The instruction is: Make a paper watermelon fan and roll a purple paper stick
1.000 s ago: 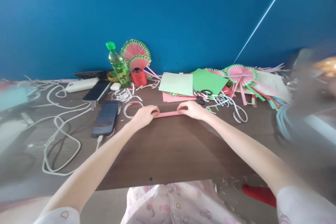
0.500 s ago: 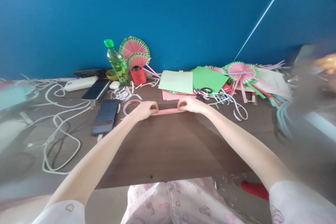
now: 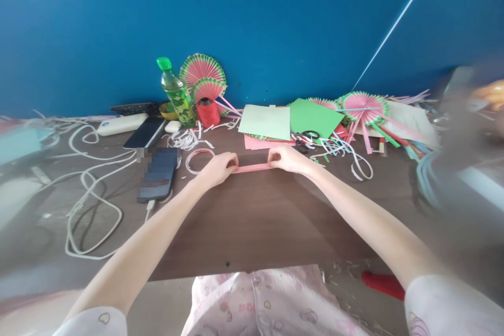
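Observation:
A narrow pink folded paper strip [image 3: 252,168] stretches between my hands, low over the brown table [image 3: 252,220]. My left hand [image 3: 221,166] pinches its left end with thumb and fingers. At the other end my right hand [image 3: 286,160] is closed on the strip in the same way. Just left of my left hand lies a roll of tape [image 3: 199,161]. Beyond my right hand are a pale green sheet [image 3: 264,122], a pink sheet [image 3: 260,143], a green sheet [image 3: 315,118] and black-handled scissors [image 3: 309,135].
Pleated pink-and-green paper fans [image 3: 202,71] lean by a green-capped bottle [image 3: 177,92] and a red thread spool [image 3: 208,113]. Another fan [image 3: 363,107] lies at right among paper strips. Phones [image 3: 157,176] and white cables [image 3: 94,194] cover the left side. White scraps [image 3: 185,139] lie behind the tape.
The strip looks narrower between my hands, and its green end by my left fingers no longer shows. My hands have barely shifted. The whole view has moved slightly.

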The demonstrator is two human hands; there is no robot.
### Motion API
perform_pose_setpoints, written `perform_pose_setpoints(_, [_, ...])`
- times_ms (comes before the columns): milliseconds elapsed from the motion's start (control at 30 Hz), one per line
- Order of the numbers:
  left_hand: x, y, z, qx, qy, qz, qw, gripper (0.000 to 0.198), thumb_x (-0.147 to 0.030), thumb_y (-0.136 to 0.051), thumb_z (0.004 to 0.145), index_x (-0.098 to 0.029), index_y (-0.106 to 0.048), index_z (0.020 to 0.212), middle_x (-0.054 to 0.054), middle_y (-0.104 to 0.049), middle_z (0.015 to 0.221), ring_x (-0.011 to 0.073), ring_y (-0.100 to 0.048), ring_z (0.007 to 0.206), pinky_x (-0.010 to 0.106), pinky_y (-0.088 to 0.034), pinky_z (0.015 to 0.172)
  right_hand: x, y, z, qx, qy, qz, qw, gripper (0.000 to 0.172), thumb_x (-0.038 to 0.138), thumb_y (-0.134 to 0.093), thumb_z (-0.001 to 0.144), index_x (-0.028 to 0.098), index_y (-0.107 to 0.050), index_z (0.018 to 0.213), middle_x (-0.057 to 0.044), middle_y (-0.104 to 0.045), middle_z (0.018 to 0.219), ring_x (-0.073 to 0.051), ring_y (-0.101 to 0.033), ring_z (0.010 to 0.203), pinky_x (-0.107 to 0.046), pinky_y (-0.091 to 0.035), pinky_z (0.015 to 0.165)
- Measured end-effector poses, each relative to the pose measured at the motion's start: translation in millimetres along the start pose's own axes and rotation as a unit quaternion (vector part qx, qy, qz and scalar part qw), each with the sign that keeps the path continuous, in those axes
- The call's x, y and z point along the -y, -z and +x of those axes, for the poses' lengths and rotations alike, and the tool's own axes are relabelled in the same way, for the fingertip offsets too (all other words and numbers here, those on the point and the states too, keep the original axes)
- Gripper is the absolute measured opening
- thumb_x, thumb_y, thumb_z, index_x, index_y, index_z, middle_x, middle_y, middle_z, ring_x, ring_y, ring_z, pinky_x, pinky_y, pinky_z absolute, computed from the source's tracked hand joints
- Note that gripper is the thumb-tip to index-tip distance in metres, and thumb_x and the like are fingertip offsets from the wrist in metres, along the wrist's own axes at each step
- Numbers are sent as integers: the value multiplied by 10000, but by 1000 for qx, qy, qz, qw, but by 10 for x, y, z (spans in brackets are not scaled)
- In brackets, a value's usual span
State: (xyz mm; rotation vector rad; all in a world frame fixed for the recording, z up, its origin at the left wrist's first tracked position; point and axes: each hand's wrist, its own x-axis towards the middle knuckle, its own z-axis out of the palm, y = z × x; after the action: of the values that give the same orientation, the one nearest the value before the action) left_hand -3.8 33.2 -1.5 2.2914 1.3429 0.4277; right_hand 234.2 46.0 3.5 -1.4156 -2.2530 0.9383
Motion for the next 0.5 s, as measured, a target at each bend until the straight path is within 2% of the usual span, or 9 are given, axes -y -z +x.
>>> perform_pose_setpoints(100, [6, -39, -45, -15, -30, 17, 999, 80, -149, -448, 778, -168, -517, 742, 18, -527, 771, 148, -493, 741, 267, -400, 706, -38, -46, 10, -9, 7, -6, 1000, 62, 115, -546, 689, 168, -551, 657, -2, -603, 697, -122, -546, 652, -234, -386, 612])
perform_pose_setpoints(233, [12, -108, -104, -47, -81, 77, 993, 231, -134, -367, 844, -173, -564, 958, 54, -541, 937, 174, -465, 870, 318, -381, 818, -102, -107, 14, -36, 33, -45, 998, 44, 127, -561, 697, 170, -554, 689, -2, -544, 703, -121, -484, 646, -242, -352, 606])
perform_pose_setpoints(333, [27, -157, -128, -48, -103, 131, 985, 345, -123, -324, 869, -229, -588, 1065, 58, -534, 988, 180, -445, 882, 330, -365, 808, -154, -141, -11, -65, 67, -67, 993, 11, 171, -577, 731, 176, -570, 736, -9, -521, 728, -146, -456, 721, -258, -330, 645])
perform_pose_setpoints(500, [55, -167, -166, -38, -120, 215, 969, 445, -49, -326, 844, -287, -633, 1062, 49, -563, 936, 176, -448, 849, 316, -342, 748, -205, -175, -80, -94, 120, -48, 987, 73, 187, -556, 798, 182, -572, 727, -17, -525, 748, -165, -461, 800, -289, -323, 731])
